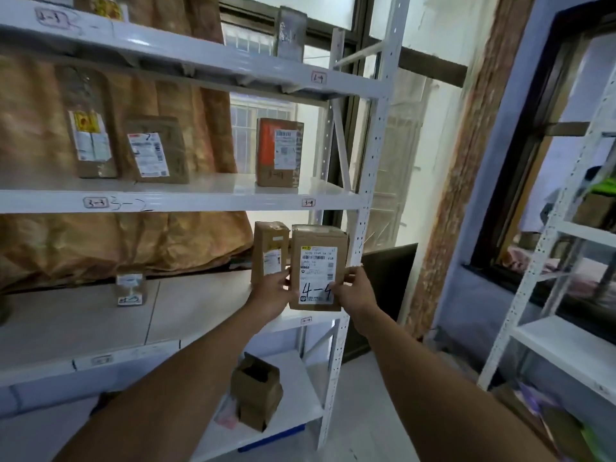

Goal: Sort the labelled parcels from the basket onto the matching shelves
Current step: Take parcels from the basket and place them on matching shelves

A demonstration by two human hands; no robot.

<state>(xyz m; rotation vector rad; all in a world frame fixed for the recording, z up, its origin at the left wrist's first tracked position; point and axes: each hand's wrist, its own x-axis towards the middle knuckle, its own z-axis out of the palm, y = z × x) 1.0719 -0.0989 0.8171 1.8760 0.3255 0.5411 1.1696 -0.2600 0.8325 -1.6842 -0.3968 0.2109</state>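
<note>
A brown cardboard parcel [316,261] with a white label marked "4-4" stands upright at the right end of the third shelf [200,301], above a small shelf tag [306,320]. My left hand [271,293] grips its left edge and my right hand [355,290] grips its right edge. A second brown parcel [269,251] stands just to its left, behind my left hand. Whether the held parcel rests on the shelf board cannot be told. The basket is out of view.
The shelf above, tagged 3-3 and 3-4, holds an orange-sided parcel [279,151] and two brown parcels [156,150]. A small box [130,289] sits further left on the third shelf. An open carton [256,391] lies on the lower shelf. Another white rack [546,261] stands to the right.
</note>
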